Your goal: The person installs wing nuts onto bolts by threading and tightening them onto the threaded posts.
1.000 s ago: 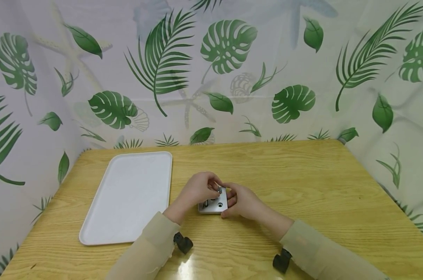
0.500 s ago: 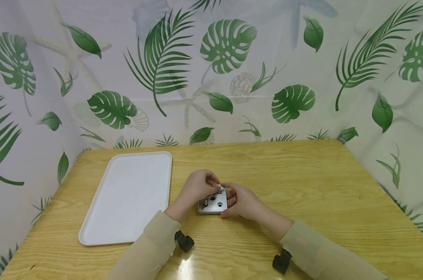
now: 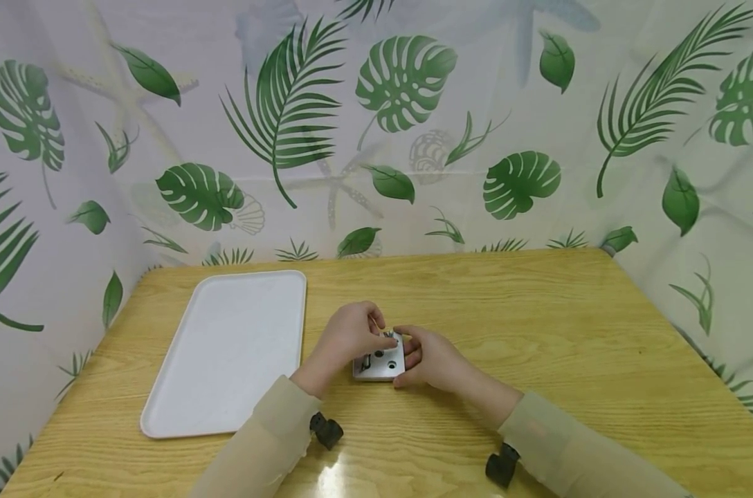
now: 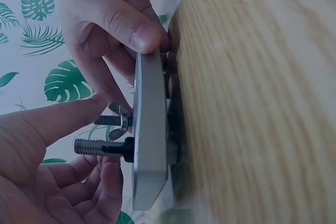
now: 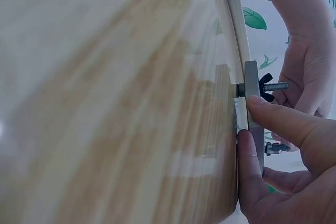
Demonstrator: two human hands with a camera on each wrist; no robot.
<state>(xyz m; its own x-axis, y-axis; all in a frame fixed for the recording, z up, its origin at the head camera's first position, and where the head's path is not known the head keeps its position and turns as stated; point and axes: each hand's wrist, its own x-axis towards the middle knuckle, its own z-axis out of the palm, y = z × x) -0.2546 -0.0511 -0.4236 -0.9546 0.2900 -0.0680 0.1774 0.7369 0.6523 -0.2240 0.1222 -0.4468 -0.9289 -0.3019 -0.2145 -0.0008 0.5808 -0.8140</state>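
A square silver metal plate (image 3: 379,374) lies on the table, raised slightly on bolt heads. My right hand (image 3: 435,360) grips its right side, thumb and fingers at the edge. Two threaded bolts rise from the plate. One bears a black wing nut (image 5: 266,87), on the plate's left in the head view. The other, at the far right corner, bears a silver wing nut (image 4: 122,121). My left hand (image 3: 351,332) hovers over that corner, thumb and fingers spread on either side of the bolt, seemingly apart from it. Two open holes show in the plate.
A white rectangular tray (image 3: 227,353) lies on the wooden table (image 3: 538,332) to the left of the hands. Leaf-patterned cloth (image 3: 414,152) hangs behind the table and along both sides.
My left thumb and fingers have shifted about the silver wing nut, from close around it to farther apart, the thumb now extended to the right. My right hand and the plate stay put.
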